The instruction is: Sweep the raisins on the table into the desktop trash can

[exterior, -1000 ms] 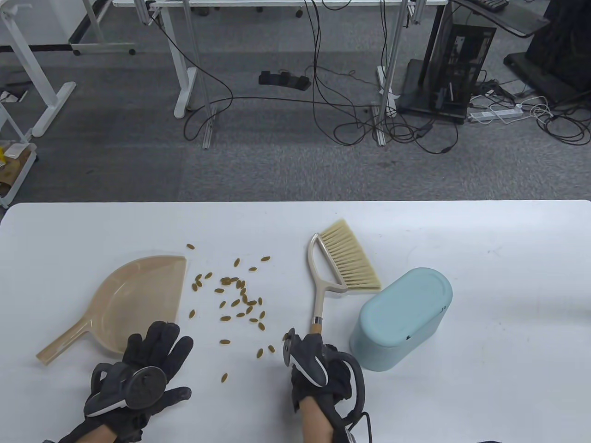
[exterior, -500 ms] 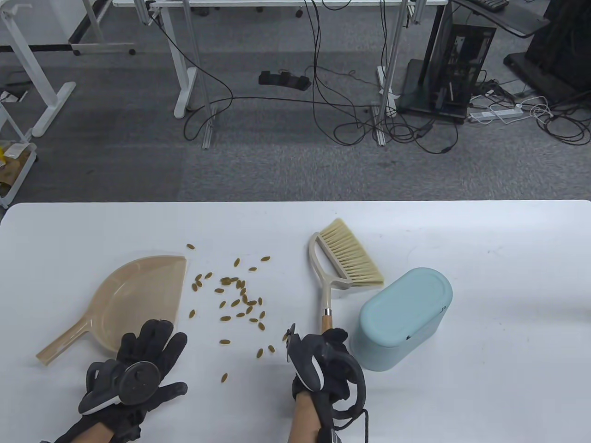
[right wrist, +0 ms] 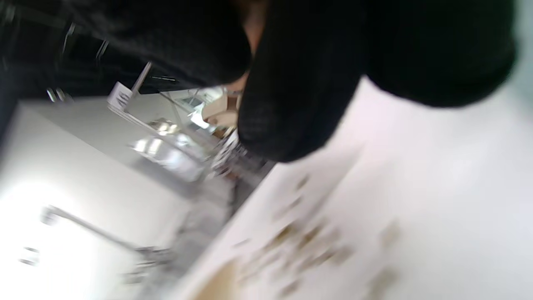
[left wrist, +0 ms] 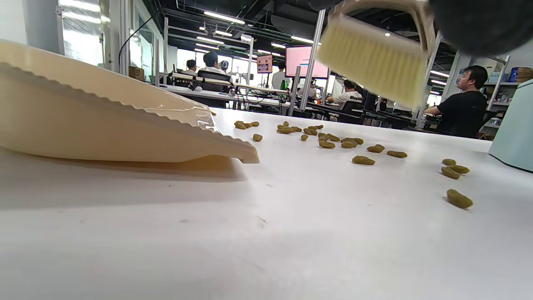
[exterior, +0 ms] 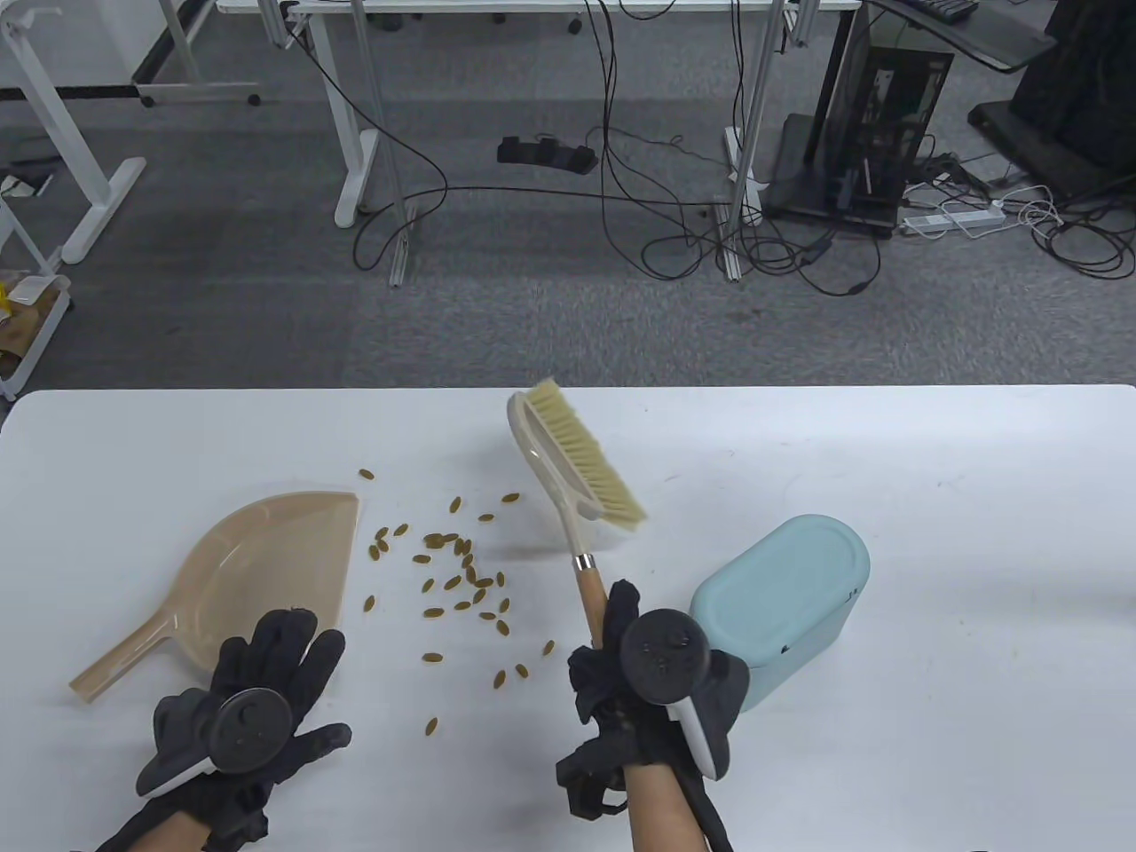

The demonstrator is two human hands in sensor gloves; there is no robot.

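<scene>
In the table view's lower centre, the right hand (exterior: 652, 688) grips the wooden handle of the hand broom (exterior: 568, 475), whose bristles hang above the table (exterior: 932, 550). Left of it, raisins (exterior: 453, 577) lie scattered between the beige dustpan (exterior: 257, 568) and the pale blue desktop trash can (exterior: 781, 603) at centre right. The left hand (exterior: 253, 719) lies flat at lower left, fingers spread, just below the dustpan.

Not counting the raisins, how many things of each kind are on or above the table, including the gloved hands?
dustpan: 1
brush: 1
trash can: 1
gloved hands: 2 (left hand, right hand)
Total: 5
</scene>
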